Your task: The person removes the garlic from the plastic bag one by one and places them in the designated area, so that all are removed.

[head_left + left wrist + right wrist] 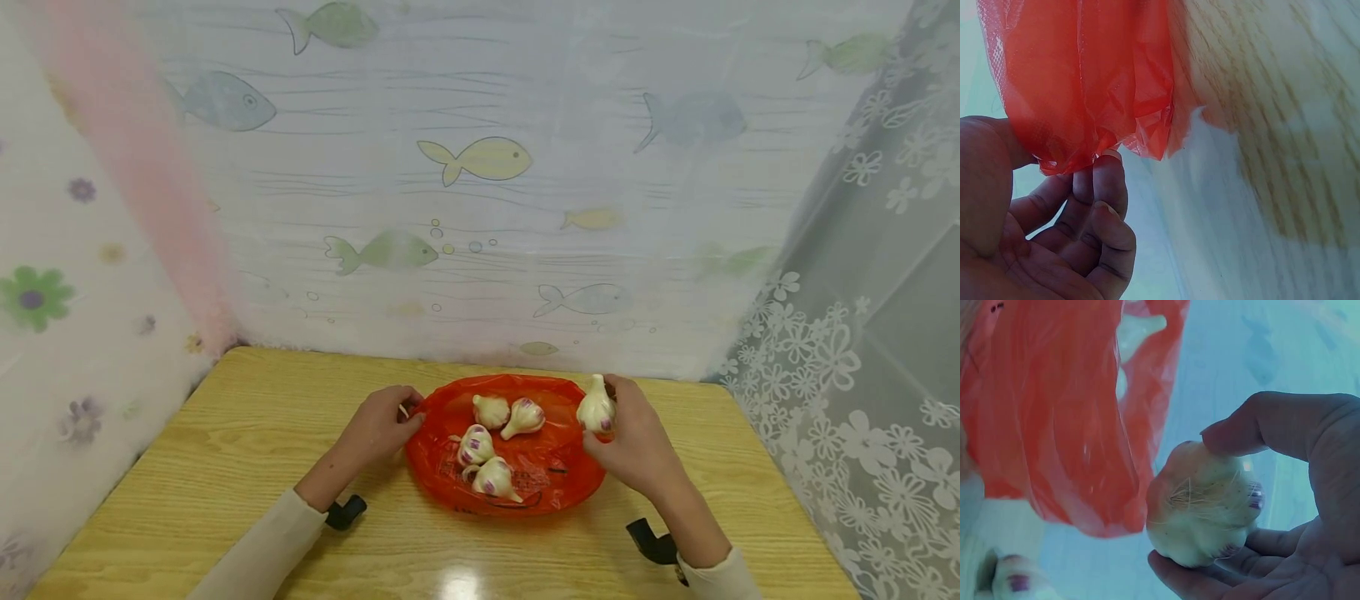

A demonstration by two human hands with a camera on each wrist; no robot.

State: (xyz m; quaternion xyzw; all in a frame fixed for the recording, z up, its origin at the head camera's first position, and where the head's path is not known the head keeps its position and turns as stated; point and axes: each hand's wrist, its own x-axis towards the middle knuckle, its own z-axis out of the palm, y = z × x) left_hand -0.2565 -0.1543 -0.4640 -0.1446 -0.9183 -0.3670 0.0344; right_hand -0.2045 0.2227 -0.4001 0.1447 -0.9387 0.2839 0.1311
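Note:
A red plastic bag (555, 479) lies spread open on the table, its rim turned up. Inside are several garlic bulbs, such as a garlic bulb (491, 411) at the back and another bulb (495, 478) at the front. My left hand (381, 427) pinches the bag's left edge between thumb and fingers; the left wrist view shows the gathered plastic (1079, 150). At the bag's right edge, my right hand (630, 437) holds a garlic bulb (597, 408) upright. Its root end (1204, 500) faces the right wrist camera, with thumb and fingers on opposite sides.
The wooden table (247, 417) backs onto a pale curtain (480, 275) printed with fish. A flowered lace curtain (847, 400) hangs at right. Black wrist pieces (651, 543) sit by the forearms. Part of a purple-marked bulb (1019, 582) shows low in the right wrist view.

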